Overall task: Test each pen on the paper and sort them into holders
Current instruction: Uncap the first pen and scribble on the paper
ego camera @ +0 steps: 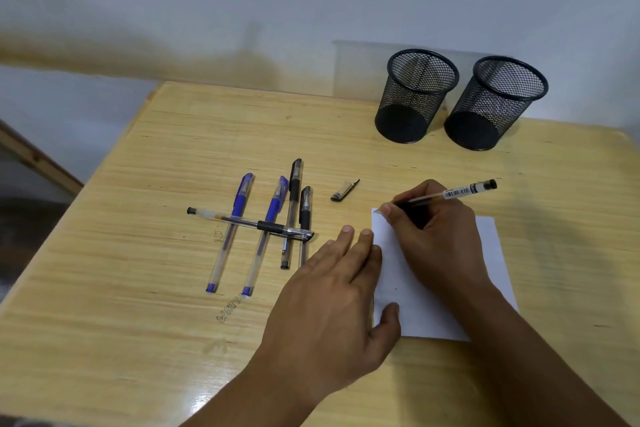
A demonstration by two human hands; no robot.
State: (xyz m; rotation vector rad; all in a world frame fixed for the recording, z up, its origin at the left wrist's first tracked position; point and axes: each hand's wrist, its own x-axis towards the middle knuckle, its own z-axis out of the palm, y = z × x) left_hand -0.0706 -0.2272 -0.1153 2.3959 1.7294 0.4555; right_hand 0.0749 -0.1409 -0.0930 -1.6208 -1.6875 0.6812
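Head view, looking down on a wooden desk (pixel 138 270) against a pale wall.

Right hand (pixel 436 236): fingers clamped on a clear-barrelled black pen (pixel 457 191) in a writing grip. Its tip sits at the top left corner of a white sheet of paper (pixel 491 253); the barcoded rear end points up and to the right. The pen is uncapped. Whether any ink mark has been made under the tip I cannot tell.

Left hand (pixel 332 302): flat, palm down, fingers together and extended, holding nothing. Fingertips rest at the left edge of the sheet and the thumb presses on its lower left part, pinning it to the desk.

A loose pen cap (pixel 344 191), clear with a black clip, lies on the desk just above and left of the sheet, apart from both hands.

Left of the hands is a group of five capped pens. Two blue pens (pixel 230 236) lie roughly parallel, caps away from the person. Two black pens (pixel 291 215) lie beside them to the right, the shorter-looking one partly hidden by the left fingertips. A fifth black pen (pixel 249 222) lies crosswise on top of all four.

Two black mesh holders (pixel 415 97) stand upright side by side at the far right of the desk, near each other, well apart from the pens. Both appear empty through the mesh.
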